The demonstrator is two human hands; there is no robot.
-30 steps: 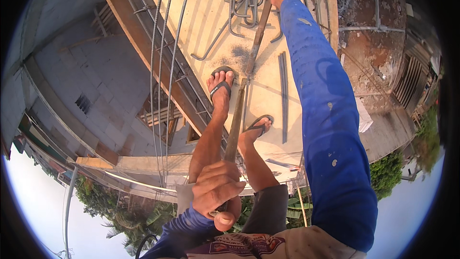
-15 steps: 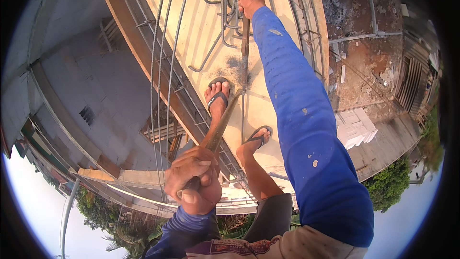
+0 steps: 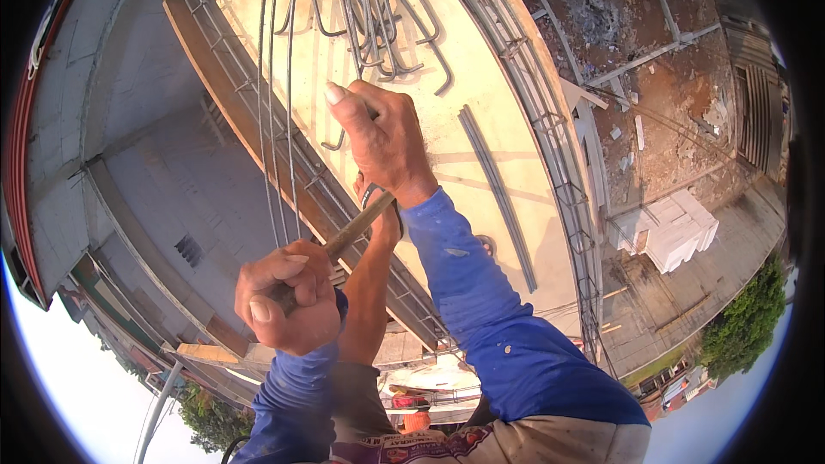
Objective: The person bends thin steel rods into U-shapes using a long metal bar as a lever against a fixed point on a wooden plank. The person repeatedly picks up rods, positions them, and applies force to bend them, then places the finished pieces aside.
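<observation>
My left hand is closed round the near end of a long brown round handle. The handle slants up to the right and passes behind my right wrist, where its far end is hidden. My right hand is a fist held above the pale board, thumb raised. Something dark shows between its thumb and fingers, but its kind is mostly hidden. Beyond that fist lies a bundle of steel rebar with hooked ends. My sandalled foot is partly covered by my right hand and the handle.
The pale board bears several straight steel rods. Rebar cages run along both sides. Long rods cross the left edge, past which is a drop to a grey floor. White blocks are stacked below right.
My right hand has come back from the far rebar toward my body. My left hand moved left and slightly up with the handle. My view has shifted, revealing more straight rods.
</observation>
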